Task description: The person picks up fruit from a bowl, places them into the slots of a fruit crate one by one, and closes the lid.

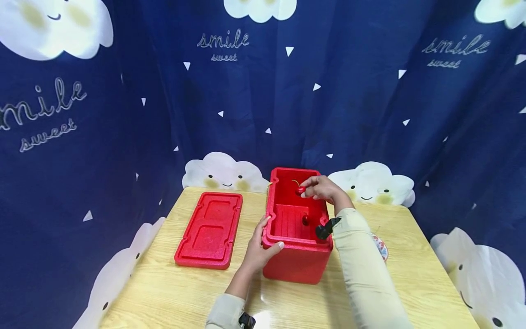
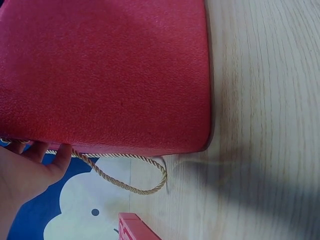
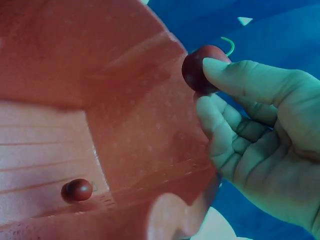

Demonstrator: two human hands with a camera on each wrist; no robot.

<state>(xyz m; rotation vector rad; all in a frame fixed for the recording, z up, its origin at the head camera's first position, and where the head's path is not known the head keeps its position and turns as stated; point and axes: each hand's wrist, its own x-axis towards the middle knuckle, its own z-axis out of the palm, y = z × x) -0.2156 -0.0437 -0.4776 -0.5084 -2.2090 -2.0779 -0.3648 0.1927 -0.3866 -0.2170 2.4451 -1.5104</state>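
A red cherry (image 1: 301, 190) with a curved green stem is pinched between the thumb and fingers of my right hand (image 1: 323, 188), over the far part of an open red box (image 1: 297, 261). The right wrist view shows the held cherry (image 3: 196, 70) level with the box's upper edge. Another cherry (image 1: 305, 220) lies on the ridged floor inside, near the right wall. My left hand (image 1: 256, 251) grips the box's near left corner, thumb along the front and fingers on the left side. Seen from the left wrist, that hand (image 2: 30, 172) touches the box beside a gold cord (image 2: 120, 182).
A red lid (image 1: 209, 233) with two recessed panels lies flat on the wooden table (image 1: 164, 292) left of the box. On the right, a patterned round plate (image 1: 381, 248) is partly hidden by my sleeve. A dark blue curtain (image 1: 255, 114) surrounds the table.
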